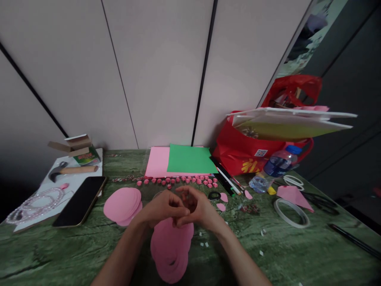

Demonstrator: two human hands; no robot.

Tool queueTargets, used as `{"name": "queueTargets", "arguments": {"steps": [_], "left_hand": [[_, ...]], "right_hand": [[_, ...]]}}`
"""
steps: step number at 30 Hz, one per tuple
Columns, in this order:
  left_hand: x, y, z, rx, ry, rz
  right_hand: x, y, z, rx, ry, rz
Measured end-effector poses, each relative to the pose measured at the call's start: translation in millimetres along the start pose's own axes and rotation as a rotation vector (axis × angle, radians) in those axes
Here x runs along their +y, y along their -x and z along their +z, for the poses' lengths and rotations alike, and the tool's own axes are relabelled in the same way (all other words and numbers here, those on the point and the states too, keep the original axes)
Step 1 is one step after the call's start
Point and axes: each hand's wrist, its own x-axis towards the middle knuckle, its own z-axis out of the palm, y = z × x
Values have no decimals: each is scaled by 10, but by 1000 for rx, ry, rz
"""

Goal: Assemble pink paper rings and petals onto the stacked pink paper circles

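Observation:
My left hand (163,207) and my right hand (200,207) meet above a pile of overlapping pink paper cutouts (171,254). The fingers of both are closed in a pinch, their tips together. Whatever lies between the fingertips is hidden or too small to make out. Beside my left hand is a stack of rounded pink paper pieces (122,202). Behind the hands, several small pink rolled paper roses (187,179) stand in rows. Small pink petals (221,207) and a black ring (214,195) lie right of my right hand.
Green paper (192,159) on pink sheets lies at the back. On the left are a phone (81,200), a hammer (74,169) and a bead string (41,202). To the right stand a red bag (238,147) and a water bottle (276,167), near a tape roll (291,214).

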Motion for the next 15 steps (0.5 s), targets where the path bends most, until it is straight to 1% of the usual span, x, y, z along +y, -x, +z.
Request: {"name": "queueTargets", "arguments": {"steps": [2, 5, 9, 12, 15], "left_hand": [[5, -9, 27, 6, 17, 1], [5, -36, 54, 49, 65, 9], [16, -68, 28, 167, 143, 79], [26, -78, -7, 248, 119, 129], [25, -85, -9, 270, 75, 114]], "right_hand": [[4, 2, 8, -6, -22, -2], [18, -18, 0, 42, -83, -11], [38, -62, -54, 118, -230, -50], [64, -76, -89, 118, -270, -47], [97, -78, -97, 129, -255, -47]]}}
